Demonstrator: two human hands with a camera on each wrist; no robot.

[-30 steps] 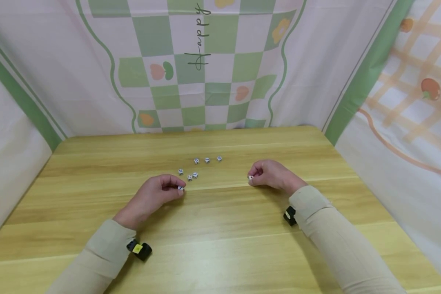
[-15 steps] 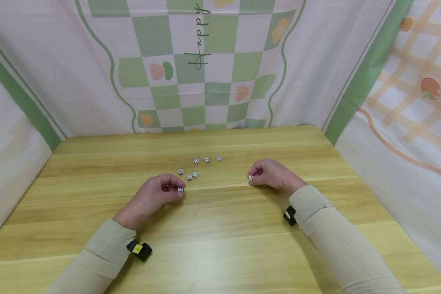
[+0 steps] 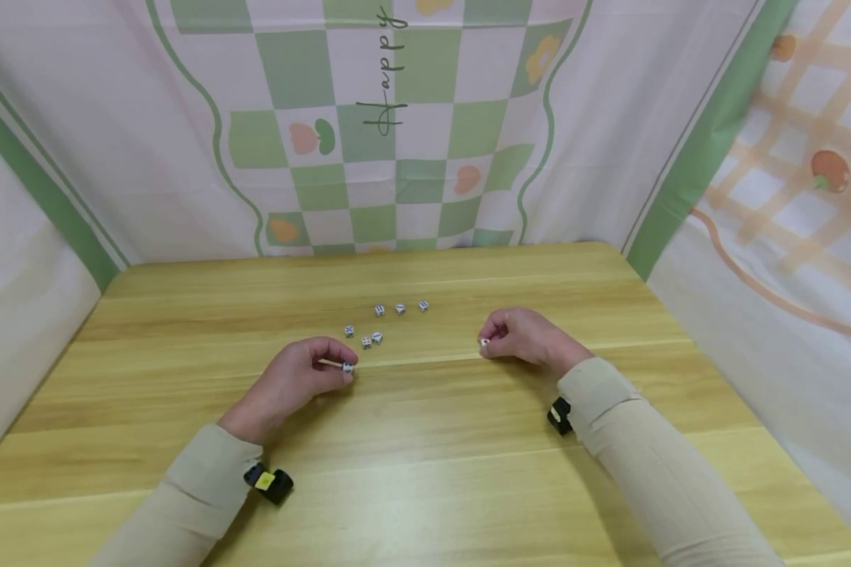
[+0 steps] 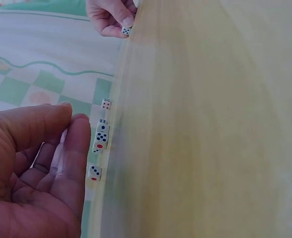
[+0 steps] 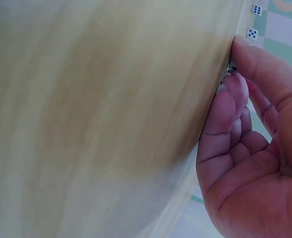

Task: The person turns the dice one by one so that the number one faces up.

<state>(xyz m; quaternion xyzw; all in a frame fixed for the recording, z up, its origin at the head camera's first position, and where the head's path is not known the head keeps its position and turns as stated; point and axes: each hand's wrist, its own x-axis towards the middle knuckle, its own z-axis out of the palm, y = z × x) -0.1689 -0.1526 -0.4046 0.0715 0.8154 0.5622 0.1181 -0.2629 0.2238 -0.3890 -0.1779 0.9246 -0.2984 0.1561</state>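
Between thumb and fingertips my left hand (image 3: 303,368) pinches a small white die (image 3: 347,368) just above the wooden table. To the right, my right hand (image 3: 523,337) pinches another white die (image 3: 484,342) at the table top; the left wrist view shows that same die (image 4: 126,30) under the right thumb. Close beyond my left hand lie a lone die (image 3: 349,331) and two dice side by side, one of them a die (image 3: 366,342) with its pips up. In the left wrist view my fingers hide the left-hand die.
Three more dice stand in a loose row farther back, the middle die (image 3: 400,309) among them. The wooden table (image 3: 411,472) reaches back to a checkered curtain (image 3: 418,181), with curtains on both sides.
The die in my left hand has turned between the fingertips and sits slightly lower. My right hand and the dice on the table have stayed in place.
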